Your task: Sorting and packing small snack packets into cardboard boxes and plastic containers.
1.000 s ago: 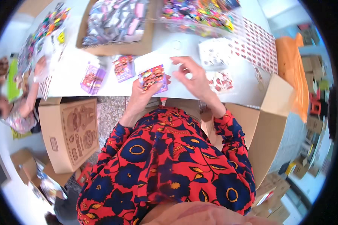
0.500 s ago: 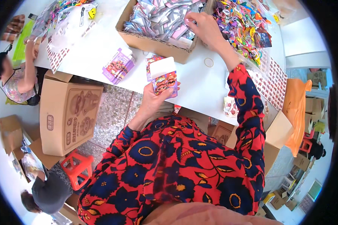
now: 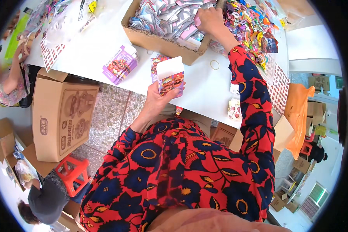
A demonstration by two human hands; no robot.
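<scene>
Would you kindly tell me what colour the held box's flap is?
The flap is white, seen in the head view.

Far left of grip (image 3: 159, 98), lower down: large brown carton (image 3: 50, 116) with printed pictures, standing on speckled floor (image 3: 110, 116). Near its lower corner, red stool (image 3: 72, 174). Lower left of grip, person in dark grey top (image 3: 46, 201); near this person, clear plastic bag (image 3: 24, 170). Far left of grip, co-worker in flowered top (image 3: 5, 92). Far right of grip, orange plastic sheet (image 3: 296, 121); beyond it, second red stool (image 3: 306, 148), another person in black (image 3: 317, 153) and, lower, window with green part (image 3: 318, 194).
</scene>
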